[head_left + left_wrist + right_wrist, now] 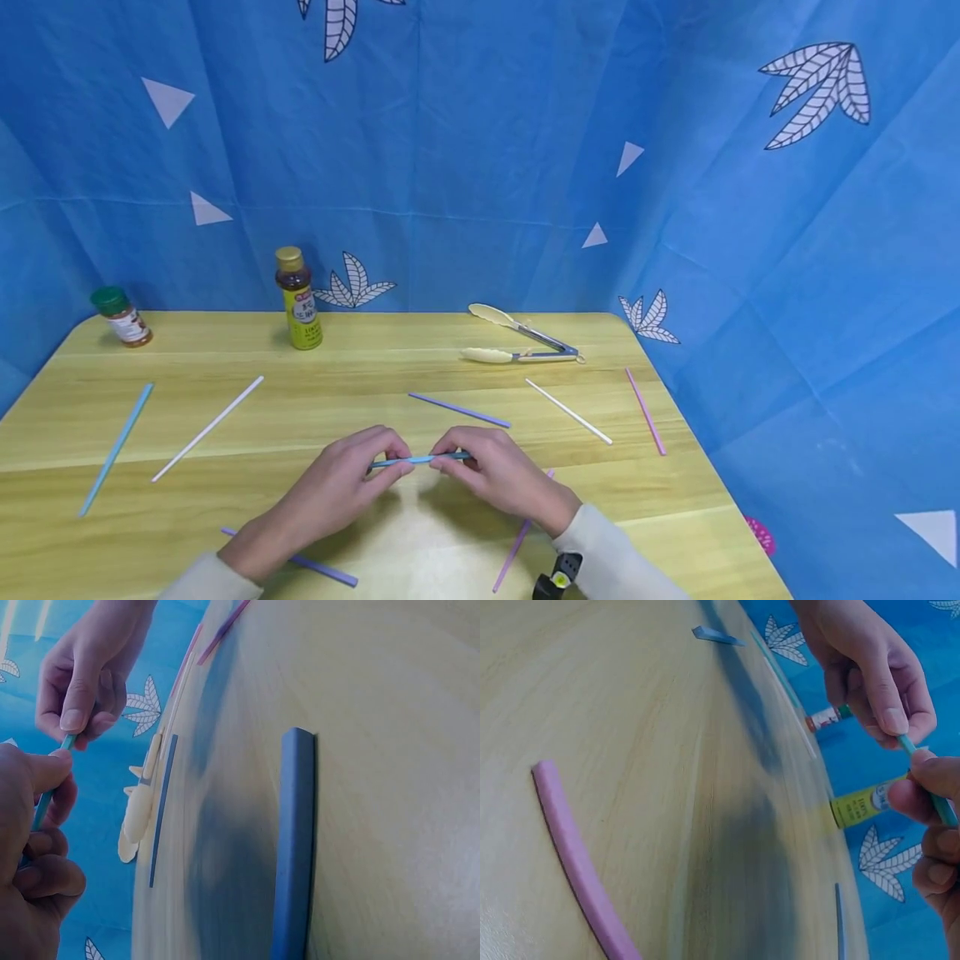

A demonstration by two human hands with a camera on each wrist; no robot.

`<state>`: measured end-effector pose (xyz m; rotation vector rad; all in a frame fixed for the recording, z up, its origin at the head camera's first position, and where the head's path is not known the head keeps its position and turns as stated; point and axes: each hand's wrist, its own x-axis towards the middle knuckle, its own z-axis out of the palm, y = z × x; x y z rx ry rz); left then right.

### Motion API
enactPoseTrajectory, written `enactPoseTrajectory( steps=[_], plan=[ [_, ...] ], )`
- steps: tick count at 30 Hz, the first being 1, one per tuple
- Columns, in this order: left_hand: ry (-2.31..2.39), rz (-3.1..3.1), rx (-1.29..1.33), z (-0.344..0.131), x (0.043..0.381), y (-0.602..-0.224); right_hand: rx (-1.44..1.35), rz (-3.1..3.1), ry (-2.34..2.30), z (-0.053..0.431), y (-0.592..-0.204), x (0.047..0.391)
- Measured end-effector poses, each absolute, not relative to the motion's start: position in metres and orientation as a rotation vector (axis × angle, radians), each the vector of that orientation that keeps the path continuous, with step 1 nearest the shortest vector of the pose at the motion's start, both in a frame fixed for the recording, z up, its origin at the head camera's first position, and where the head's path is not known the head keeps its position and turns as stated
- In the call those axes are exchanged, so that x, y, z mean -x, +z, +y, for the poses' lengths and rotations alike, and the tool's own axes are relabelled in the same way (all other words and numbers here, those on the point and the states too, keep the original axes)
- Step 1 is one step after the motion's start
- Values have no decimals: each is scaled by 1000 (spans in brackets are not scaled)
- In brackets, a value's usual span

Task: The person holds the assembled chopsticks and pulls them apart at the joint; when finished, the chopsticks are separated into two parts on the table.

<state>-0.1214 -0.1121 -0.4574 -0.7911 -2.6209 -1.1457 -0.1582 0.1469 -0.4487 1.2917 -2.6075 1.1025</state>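
Observation:
My left hand (348, 471) and right hand (495, 467) are raised over the middle of the table, fingertips a short gap apart. Between them lies a light-blue straw (420, 459), roughly level in the head view. Thumb and fingers of each hand pinch it, one hand on either side of its middle. The left wrist view shows the straw (43, 806) passing through the left hand (34, 847) toward the right hand (86, 682). Parts of the straw are hidden by the fingers.
Several straws lie about the table (420, 550): blue (116, 450), white (208, 429), purple (459, 410) and pink (645, 411) among them. A pink straw (517, 546) lies under the right forearm. Behind stand a green-capped jar (123, 318), a yellow-labelled bottle (302, 304) and open tongs (547, 356).

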Motion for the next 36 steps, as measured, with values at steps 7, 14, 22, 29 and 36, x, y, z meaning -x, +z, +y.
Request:
enactPoseTrajectory(
  steps=[7,14,22,29,36],
  plan=[
    [-1173,-2664,716,-127,122,-456,-1263,-2576,1137,159,-452,164],
    [-1143,-2723,519,-168,127,-447,-1058,-2610,1142,194,-448,177],
    [-1089,-2773,533,-190,142,-446,-1061,-2632,1074,200,-451,187],
    [-1028,-2818,487,-197,155,-449,-1035,-2679,956,185,-454,197],
    [-959,-2864,517,-199,162,-457,-1085,-2691,867,167,-460,206]
  ],
)
